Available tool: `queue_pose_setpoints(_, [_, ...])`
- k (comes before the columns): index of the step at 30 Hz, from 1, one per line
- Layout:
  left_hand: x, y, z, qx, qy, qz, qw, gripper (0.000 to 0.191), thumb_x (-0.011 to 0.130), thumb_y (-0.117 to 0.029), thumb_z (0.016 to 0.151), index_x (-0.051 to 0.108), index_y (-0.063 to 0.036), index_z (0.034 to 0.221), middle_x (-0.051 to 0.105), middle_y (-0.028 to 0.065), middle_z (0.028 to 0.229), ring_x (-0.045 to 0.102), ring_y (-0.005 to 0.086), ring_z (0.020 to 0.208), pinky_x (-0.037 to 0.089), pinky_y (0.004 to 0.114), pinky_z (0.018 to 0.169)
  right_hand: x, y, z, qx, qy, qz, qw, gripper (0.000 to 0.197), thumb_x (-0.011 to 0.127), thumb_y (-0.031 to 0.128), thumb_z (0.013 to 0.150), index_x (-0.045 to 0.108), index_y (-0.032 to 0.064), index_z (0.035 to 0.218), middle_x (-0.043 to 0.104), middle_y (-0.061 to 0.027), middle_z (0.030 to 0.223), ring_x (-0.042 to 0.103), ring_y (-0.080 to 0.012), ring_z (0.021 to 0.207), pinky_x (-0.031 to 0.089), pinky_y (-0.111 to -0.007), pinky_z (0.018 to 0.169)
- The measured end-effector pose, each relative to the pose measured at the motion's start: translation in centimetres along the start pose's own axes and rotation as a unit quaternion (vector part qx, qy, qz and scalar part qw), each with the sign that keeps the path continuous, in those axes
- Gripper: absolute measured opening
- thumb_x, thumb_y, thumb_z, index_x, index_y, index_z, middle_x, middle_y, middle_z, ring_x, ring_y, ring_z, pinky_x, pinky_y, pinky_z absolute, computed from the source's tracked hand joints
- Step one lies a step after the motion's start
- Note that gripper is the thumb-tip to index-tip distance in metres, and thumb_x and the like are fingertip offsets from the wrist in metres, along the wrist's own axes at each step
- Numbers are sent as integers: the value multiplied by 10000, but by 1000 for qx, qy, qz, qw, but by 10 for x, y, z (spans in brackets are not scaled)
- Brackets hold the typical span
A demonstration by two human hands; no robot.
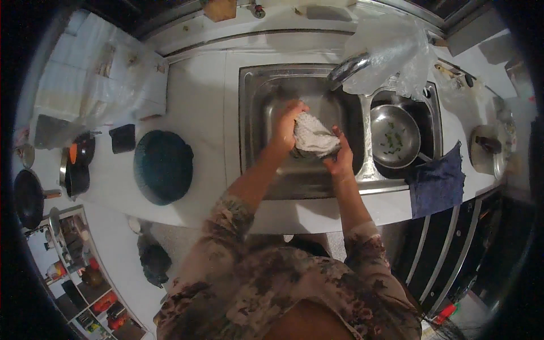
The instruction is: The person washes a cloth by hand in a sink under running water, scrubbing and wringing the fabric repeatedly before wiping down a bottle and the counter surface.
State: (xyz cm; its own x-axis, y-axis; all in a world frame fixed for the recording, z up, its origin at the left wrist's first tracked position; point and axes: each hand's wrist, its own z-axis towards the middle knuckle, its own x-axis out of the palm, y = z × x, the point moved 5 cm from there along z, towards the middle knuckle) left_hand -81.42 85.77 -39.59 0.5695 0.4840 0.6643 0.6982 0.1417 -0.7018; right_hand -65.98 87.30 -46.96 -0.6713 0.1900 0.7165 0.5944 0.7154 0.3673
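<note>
A crumpled white textured cloth [313, 134] is held between my two hands above the large steel sink basin [263, 187]. My left hand [288, 125] grips the cloth on its left side, and my right hand [341, 155] holds its lower right edge. Part of the cloth's underside looks darker; whether something lies beneath it cannot be told. Behind the hands, the metal faucet [348, 70] reaches over the basin. In the smaller basin at the right rests a steel pan [380, 117] with small green pieces [393, 138] in it.
A dark blue cloth [437, 185] hangs over the counter edge at the right. Clear plastic sheeting [389, 51] drapes beside the faucet. Left of the sink stands a dark teal round container [163, 167], with black pans [29, 199] further left. A lidded pot [486, 146] is at far right.
</note>
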Motion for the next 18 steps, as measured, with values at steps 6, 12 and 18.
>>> queue_pose_setpoints(6, [7, -18, -9, -2, 91, -46, 995, 147, 524, -135, 747, 542, -42, 859, 516, 23, 746, 473, 125, 670, 389, 258, 615, 27, -23, -25, 85, 71, 62, 992, 453, 397, 420, 854, 413, 121, 1193, 446, -87, 1203, 404, -279, 1118, 339, -423, 915])
queue_pose_setpoints(12, [3, -38, -29, 74, 60, 5, 995, 211, 474, -137, 782, 531, -41, 961, 497, 25, 775, 485, 138, 685, 416, 283, 641, 79, 7, -45, 1, 164, 62, 985, 382, 483, 126, 719, 478, 111, 1101, 423, -159, 1226, 391, -325, 1127, 319, -445, 940])
queue_pose_setpoints(18, [-15, -43, -21, 56, 16, 109, 992, 246, 535, -107, 746, 546, -45, 983, 537, 53, 853, 508, 140, 812, 404, 269, 708, 88, 26, -54, 0, 170, 61, 984, 362, 466, 42, 651, 495, 87, 1009, 442, -178, 1200, 436, -336, 1080, 373, -430, 900])
